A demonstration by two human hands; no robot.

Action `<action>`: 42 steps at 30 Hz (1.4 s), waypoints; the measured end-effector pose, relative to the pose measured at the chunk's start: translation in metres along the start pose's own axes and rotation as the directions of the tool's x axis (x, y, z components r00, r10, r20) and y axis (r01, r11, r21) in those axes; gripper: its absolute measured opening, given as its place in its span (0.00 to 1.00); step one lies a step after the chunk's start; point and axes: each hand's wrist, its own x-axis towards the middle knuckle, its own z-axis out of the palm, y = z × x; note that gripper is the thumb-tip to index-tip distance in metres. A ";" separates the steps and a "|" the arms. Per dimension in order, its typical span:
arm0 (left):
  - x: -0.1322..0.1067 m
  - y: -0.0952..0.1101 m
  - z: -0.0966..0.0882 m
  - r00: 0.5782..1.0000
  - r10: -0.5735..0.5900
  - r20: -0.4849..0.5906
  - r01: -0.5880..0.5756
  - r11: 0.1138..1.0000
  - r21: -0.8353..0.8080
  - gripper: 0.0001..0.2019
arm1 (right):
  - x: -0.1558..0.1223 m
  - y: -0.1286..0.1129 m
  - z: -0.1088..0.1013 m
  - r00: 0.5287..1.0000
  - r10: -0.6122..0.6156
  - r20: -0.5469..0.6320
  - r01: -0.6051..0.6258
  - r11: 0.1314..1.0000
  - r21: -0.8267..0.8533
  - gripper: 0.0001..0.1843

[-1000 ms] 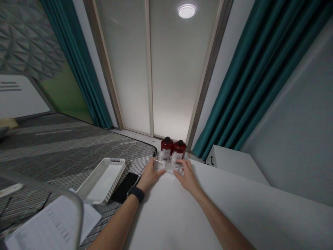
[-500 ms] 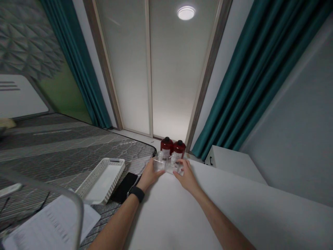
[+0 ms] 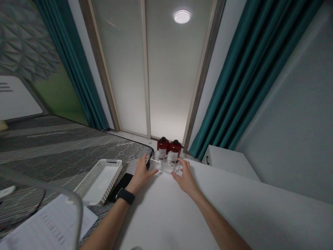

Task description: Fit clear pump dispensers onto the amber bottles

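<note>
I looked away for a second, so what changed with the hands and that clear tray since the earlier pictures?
The left hand opened and drew back at the left end of the clear tray, fingers now spread; whether it still touches is unclear. The right hand stayed at the right end. Tray, red bottles and white basket stayed put.

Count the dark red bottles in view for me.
2. The left bottle and the right bottle stand side by side just behind the clear tray; their lower parts are hidden, and more could sit behind them.
</note>
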 end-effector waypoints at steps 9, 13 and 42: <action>-0.008 0.073 -0.022 0.929 0.370 0.012 -0.361 0.898 0.250 0.26 | -0.019 -0.008 -0.019 0.999 0.000 -0.044 -0.001 1.000 -0.026 0.31; -0.022 0.109 -0.004 0.889 0.437 0.136 -0.454 0.882 0.130 0.17 | -0.039 -0.010 -0.046 0.998 0.006 -0.066 -0.010 0.999 -0.054 0.30; -0.103 0.157 0.082 0.640 0.623 0.449 -0.638 0.757 -0.141 0.08 | -0.144 -0.001 -0.143 0.976 0.020 -0.215 -0.081 0.957 -0.279 0.11</action>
